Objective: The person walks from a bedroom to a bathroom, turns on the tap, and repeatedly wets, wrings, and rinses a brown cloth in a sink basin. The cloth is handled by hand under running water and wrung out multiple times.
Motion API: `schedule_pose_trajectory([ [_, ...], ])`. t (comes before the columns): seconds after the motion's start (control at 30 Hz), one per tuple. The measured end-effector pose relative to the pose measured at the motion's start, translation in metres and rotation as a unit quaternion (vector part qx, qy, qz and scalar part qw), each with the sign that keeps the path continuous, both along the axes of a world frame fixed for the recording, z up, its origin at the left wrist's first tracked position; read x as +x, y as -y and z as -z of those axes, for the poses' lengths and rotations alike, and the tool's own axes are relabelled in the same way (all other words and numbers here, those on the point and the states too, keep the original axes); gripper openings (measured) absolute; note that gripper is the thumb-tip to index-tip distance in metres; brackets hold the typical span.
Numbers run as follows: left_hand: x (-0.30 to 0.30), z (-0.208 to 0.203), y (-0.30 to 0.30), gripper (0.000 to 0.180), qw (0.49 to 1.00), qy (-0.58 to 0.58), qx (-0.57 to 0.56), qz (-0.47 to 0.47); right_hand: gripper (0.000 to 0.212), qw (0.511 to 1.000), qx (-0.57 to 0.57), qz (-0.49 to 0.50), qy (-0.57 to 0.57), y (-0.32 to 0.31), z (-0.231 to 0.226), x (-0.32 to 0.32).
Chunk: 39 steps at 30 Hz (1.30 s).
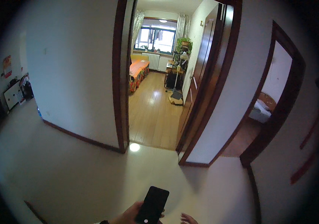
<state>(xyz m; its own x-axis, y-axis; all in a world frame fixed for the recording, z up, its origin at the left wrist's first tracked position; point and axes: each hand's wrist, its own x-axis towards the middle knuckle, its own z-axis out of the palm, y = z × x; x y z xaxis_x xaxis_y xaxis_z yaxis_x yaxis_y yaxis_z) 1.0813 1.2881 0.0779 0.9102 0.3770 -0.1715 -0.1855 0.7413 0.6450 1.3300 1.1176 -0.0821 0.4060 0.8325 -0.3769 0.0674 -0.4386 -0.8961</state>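
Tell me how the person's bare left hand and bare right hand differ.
The bare left hand grips a black rectangular phone; the bare right hand holds nothing visible. More of the left hand shows; the right hand shows mainly fingers. Both are at the picture's lower edge, above the pale floor.

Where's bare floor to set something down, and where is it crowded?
Bare: the pale hall floor left of the phone in the left hand, up to the dark baseboard; also the wood floor left of the open door. Crowded: farther in, around the desk and leafy plant.
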Motion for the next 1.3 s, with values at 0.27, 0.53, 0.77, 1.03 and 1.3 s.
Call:
schedule_pose_trajectory([
  [0.27, 0.109, 0.071, -0.185, 0.068, 0.917, 0.007, 0.361, -0.170, 0.069, 0.775, 0.286, -0.128, -0.549, -0.332, -0.107, 0.034],
  [0.53, 0.184, 0.093, -0.436, 0.052, 0.977, -0.119, -0.171, -0.035, 0.067, 0.729, 0.203, -0.022, -0.654, -0.593, -0.082, 0.126],
  [0.77, 0.342, 0.057, -0.620, 0.057, 0.958, -0.157, -0.167, 0.171, 0.061, 0.760, 0.338, 0.115, -0.544, -0.723, -0.076, 0.260],
  [1.03, 0.533, 0.068, -0.809, 0.064, 0.881, -0.240, 0.135, 0.385, 0.059, 0.719, 0.404, 0.392, -0.407, -0.837, -0.047, 0.398],
  [1.3, 0.619, 0.068, -1.076, 0.076, 0.897, -0.187, 0.260, 0.306, 0.040, 0.843, 0.371, 0.271, -0.281, -1.147, -0.059, 0.534],
])
